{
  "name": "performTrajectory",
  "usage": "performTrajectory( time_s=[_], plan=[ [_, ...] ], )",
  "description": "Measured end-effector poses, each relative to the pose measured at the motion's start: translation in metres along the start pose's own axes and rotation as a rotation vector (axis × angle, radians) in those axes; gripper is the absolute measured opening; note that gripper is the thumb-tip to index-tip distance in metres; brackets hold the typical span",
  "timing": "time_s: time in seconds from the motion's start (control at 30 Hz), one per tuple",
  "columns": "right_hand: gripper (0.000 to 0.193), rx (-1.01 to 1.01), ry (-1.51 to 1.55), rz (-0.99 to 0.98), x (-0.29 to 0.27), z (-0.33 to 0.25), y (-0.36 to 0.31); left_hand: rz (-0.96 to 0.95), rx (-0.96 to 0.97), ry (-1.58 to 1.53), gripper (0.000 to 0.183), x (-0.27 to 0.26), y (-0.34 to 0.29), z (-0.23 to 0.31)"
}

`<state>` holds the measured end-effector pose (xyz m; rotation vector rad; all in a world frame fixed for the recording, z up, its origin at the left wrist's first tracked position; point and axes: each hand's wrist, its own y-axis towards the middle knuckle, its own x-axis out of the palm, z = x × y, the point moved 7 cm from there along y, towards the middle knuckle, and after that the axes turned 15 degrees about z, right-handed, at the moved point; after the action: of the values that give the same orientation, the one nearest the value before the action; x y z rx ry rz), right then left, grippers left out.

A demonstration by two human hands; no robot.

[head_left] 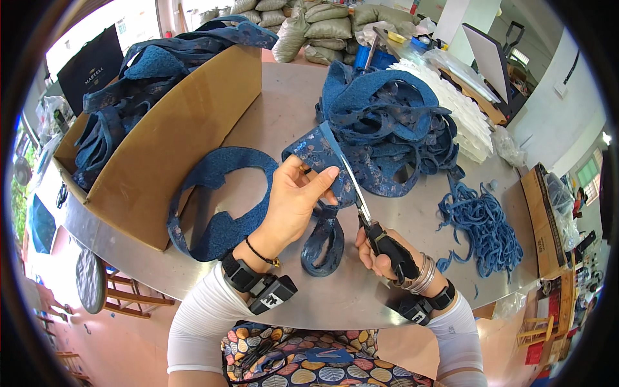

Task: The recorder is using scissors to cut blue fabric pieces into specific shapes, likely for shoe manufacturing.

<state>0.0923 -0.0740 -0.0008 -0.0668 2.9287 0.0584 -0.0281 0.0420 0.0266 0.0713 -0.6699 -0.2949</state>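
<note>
My left hand point(296, 197) pinches a blue patterned fabric strip point(314, 149) between thumb and fingers, above the metal table. In my right hand point(393, 256) is a pair of black-handled scissors point(356, 189), its blades lying along the strip's right edge. A narrow light-blue sliver shows beside the blades at the top. Below my left hand the strip hangs in a loop point(322, 244). Left of that hand, a wide blue fuzzy strip point(222, 235) curls on the table. Whether the blades are fully closed I cannot tell.
A cardboard box point(171, 138) heaped with blue strips stands at the left. Beyond my hands lies a tangled pile of blue strips point(387, 119). Thin blue trimmings point(483, 229) gather at the right. White stacked sheets point(445, 106) sit at the back right, a stool point(91, 282) at the lower left.
</note>
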Motion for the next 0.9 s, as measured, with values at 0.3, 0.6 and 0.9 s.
performTrajectory(
  time_s=[0.3, 0.6, 0.9],
  plan=[
    [0.06, 0.1, 0.005, 0.007, -0.003, -0.001, -0.003, -0.024, -0.013, 0.033, 0.019, -0.002, 0.002, -0.001],
    [0.062, -0.014, -0.025, 0.02, -0.002, -0.002, -0.001, -0.116, -0.034, 0.104, 0.022, 0.005, -0.002, -0.009],
    [0.058, 0.04, -0.001, 0.014, -0.003, -0.005, -0.001, -0.109, -0.041, 0.136, 0.022, 0.002, -0.001, -0.013]
  ],
)
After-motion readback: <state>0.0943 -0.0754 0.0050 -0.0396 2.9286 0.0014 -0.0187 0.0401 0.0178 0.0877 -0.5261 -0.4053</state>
